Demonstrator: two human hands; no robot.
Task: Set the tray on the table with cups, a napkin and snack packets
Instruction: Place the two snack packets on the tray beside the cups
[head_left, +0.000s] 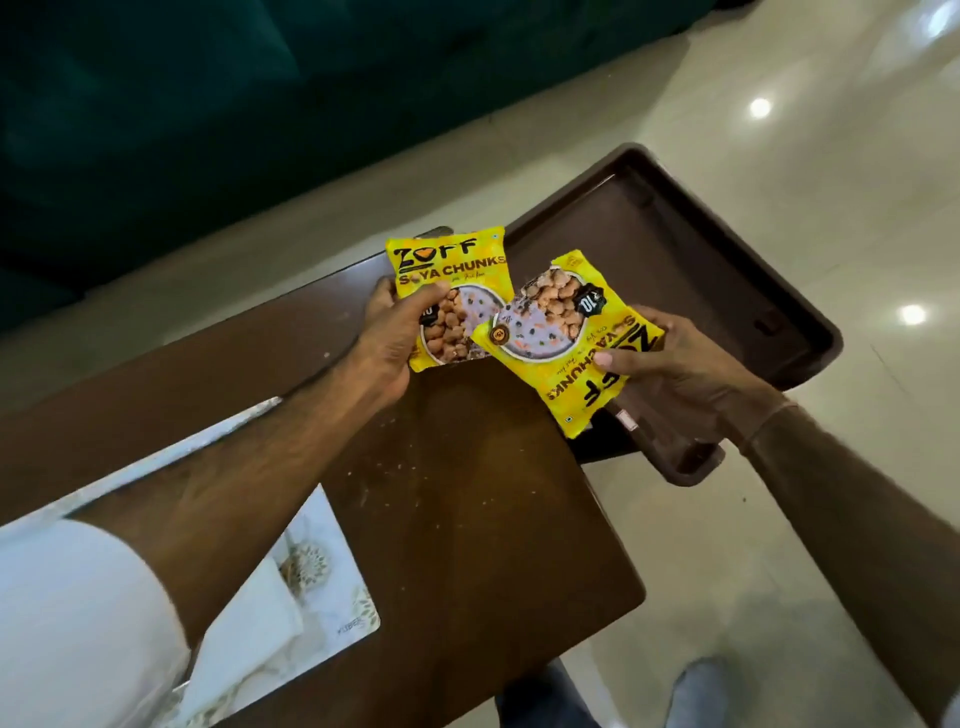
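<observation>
While each hand pinches one yellow snack packet, left hand (382, 338) on the far packet (449, 296), right hand (670, 364) on the near packet (569, 343), the brown tray (675, 249) overhangs the counter (467, 493) edge. Risk: a packet dropped on the overhanging half may tip the tray; the overlapping packets may snag.

Your brown table (457, 499) carries a white placemat (332, 577) near you, with the tray (675, 249) overhanging its far right corner.
</observation>
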